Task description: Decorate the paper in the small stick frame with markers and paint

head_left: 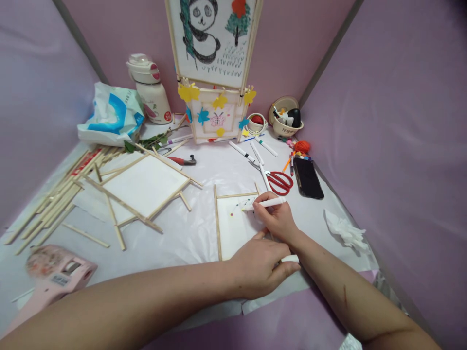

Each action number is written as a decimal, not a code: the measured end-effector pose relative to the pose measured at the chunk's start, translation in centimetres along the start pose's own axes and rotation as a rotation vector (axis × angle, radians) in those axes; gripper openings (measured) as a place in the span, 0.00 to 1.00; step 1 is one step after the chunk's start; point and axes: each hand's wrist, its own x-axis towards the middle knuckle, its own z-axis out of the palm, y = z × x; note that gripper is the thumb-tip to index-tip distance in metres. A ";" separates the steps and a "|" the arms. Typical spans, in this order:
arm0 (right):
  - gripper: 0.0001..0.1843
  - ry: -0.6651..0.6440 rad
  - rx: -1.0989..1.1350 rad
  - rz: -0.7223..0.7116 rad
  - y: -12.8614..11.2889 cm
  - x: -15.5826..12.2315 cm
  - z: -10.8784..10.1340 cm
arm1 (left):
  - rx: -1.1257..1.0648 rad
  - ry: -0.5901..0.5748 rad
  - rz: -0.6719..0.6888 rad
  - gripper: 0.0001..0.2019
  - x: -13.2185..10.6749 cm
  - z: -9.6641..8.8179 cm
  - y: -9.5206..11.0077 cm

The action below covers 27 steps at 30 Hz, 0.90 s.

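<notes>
My right hand (276, 217) is closed around a white marker (270, 202), its tip touching a white sheet in a small stick frame (218, 228). Small coloured dots and thin green lines show near the top of this sheet (229, 238). My left hand (257, 266) lies over the sheet's lower right part, below my right hand. Between its thumb and fingers sticks out a short white piece (290, 258) that looks like a marker cap; the rest of it is hidden.
Left of the sheet lie a larger stick frame (148, 184), loose wooden sticks (54, 204) and a pink glue gun (62, 277). Red-handled scissors (280, 183), a phone (308, 178) and crumpled tissue (345, 228) lie right. A decorated panda lantern (215, 48) stands behind.
</notes>
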 end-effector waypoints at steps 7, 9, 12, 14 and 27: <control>0.09 -0.016 -0.003 -0.008 0.2 -0.1 0.0 | 0.001 -0.003 0.002 0.16 0.0 0.1 -0.1; 0.09 -0.012 0.006 -0.003 0.2 0.0 0.0 | -0.003 -0.003 0.004 0.15 0.0 0.1 -0.1; 0.08 0.002 0.003 0.004 0.1 0.0 0.0 | -0.006 -0.002 0.001 0.15 0.0 0.0 -0.1; 0.08 0.006 -0.012 0.000 0.0 0.0 0.0 | -0.005 -0.001 -0.001 0.16 0.0 0.0 0.0; 0.08 0.005 0.013 0.009 0.0 -0.1 0.0 | 0.004 -0.006 0.009 0.15 0.0 0.0 -0.1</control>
